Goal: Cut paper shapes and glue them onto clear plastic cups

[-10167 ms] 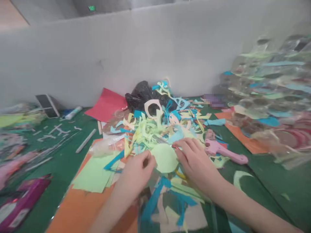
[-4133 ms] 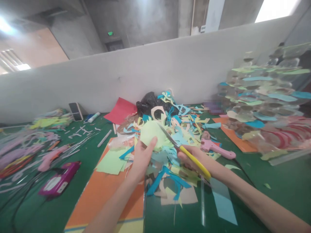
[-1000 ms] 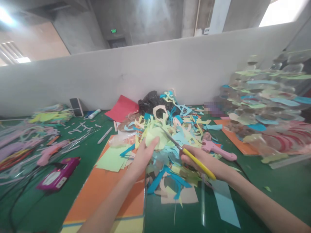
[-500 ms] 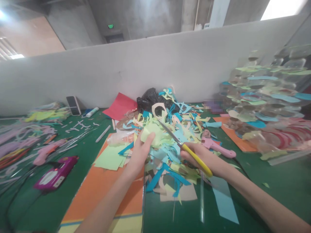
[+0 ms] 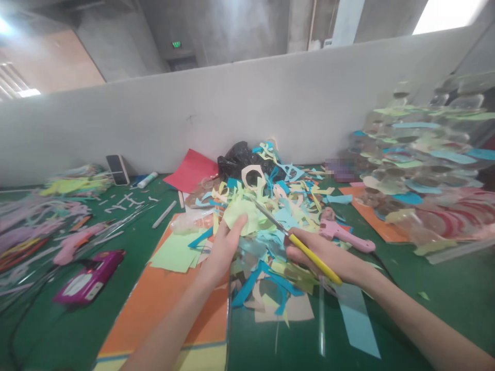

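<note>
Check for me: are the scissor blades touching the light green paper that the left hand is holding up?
Touching. The head view shows the scissors in the right hand with blades running into the edge of the light green paper, pinched by the left hand.

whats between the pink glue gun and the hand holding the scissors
In the head view, only loose paper scraps lie between the pink glue gun and the right hand gripping the yellow-handled scissors.
</note>
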The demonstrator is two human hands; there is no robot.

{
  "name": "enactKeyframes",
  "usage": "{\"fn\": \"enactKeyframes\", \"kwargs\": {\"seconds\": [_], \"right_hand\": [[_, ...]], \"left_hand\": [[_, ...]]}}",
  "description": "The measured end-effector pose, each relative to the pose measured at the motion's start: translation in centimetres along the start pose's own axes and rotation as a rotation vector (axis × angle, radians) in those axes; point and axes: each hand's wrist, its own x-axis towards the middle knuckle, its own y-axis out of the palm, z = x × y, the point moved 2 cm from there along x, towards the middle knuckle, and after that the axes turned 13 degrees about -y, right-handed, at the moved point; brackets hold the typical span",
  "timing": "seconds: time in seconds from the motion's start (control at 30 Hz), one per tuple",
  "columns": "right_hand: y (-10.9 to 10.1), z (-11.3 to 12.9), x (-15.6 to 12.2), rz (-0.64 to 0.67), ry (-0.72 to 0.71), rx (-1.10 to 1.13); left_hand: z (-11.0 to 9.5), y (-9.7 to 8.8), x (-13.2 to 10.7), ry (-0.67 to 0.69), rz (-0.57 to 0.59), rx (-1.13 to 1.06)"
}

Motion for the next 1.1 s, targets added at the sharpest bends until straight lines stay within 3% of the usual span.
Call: {"fn": "enactKeyframes", "kwargs": {"seconds": [0.4,0.7,0.83,1.1], "right_hand": [[0.2,-1.6,0.2,-0.067,0.006,-0.007],[0.8,-2.2,0.7,-0.116,-0.001,-0.020],[0.5,-1.4,0.4,-0.084,0.029,0.028],[0.0,-0.6,-0.1,0.026,-0.027,0.014]], "left_hand": [[-1.2,-0.1,0.0,-0.004,0.103,0.074],[-1.2,-0.3,0.2,-0.009,0.063,0.063],[-0.7,-0.6,0.6,0.011,0.128,0.035],[-0.4,-1.1,0.4,-0.002,0.050,0.074]]}}
